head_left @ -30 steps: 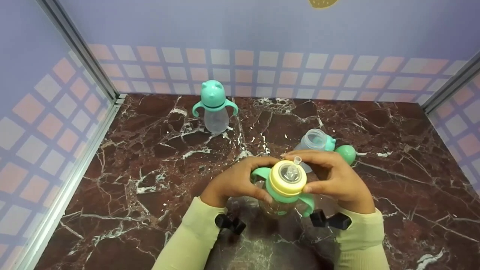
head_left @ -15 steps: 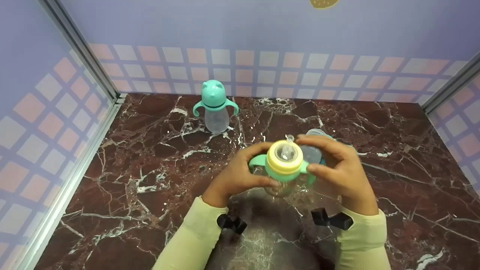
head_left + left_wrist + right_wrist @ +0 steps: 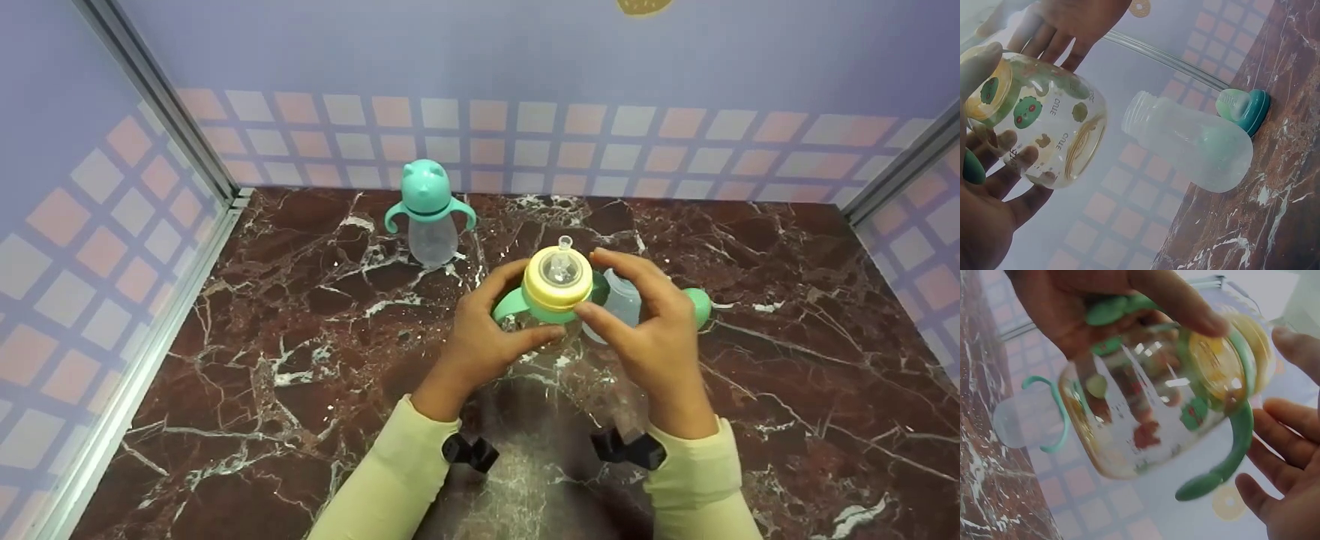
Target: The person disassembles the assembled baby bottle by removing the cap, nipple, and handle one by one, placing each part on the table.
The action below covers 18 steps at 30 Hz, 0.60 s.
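Left hand (image 3: 480, 326) and right hand (image 3: 660, 330) grip the yellow-topped bottle (image 3: 556, 281) — thumbs to the near side, fingers spread behind. It is raised above the worktop (image 3: 262, 420), near an uncapped clear bottle (image 3: 1190, 140).

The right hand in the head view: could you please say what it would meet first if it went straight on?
Likely the yellow lid of the bottle in the left hand; the right hand may already touch it, depth is unclear.
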Available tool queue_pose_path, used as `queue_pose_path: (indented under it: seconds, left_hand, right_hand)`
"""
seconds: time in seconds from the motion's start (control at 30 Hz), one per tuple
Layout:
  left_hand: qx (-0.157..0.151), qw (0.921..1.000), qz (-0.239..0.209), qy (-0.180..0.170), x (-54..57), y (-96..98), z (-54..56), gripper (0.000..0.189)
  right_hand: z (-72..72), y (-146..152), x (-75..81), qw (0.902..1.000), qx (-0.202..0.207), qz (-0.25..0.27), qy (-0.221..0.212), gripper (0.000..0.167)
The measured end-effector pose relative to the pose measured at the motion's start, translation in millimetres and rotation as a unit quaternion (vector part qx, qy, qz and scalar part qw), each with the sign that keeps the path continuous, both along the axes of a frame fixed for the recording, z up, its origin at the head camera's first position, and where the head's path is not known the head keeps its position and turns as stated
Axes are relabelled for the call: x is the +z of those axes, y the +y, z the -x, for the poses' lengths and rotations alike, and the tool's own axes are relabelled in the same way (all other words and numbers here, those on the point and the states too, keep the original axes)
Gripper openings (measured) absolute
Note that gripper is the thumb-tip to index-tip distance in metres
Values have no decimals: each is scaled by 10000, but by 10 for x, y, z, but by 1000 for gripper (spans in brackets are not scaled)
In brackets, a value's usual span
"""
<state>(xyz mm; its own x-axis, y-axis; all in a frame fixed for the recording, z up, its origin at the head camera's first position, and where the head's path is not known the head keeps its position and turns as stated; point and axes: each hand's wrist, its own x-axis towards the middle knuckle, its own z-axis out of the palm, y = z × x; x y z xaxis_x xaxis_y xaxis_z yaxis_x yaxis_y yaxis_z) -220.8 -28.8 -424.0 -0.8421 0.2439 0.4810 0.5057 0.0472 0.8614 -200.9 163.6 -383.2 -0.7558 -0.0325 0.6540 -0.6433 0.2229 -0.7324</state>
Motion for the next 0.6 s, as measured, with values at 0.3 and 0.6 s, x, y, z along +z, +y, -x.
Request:
queue_pose_path:
  seconds: [0.3,0.6]
  left_hand:
    - [62,9998,177,-14,6,26,-25,74]
    - [-227,9997,117,62,-8,11,-12,75]
  right_hand:
    - [-28,-104,-38,9977,-449,-427,-267,61]
    - [-19,-39,-16,9988,337,-67,-344,60]
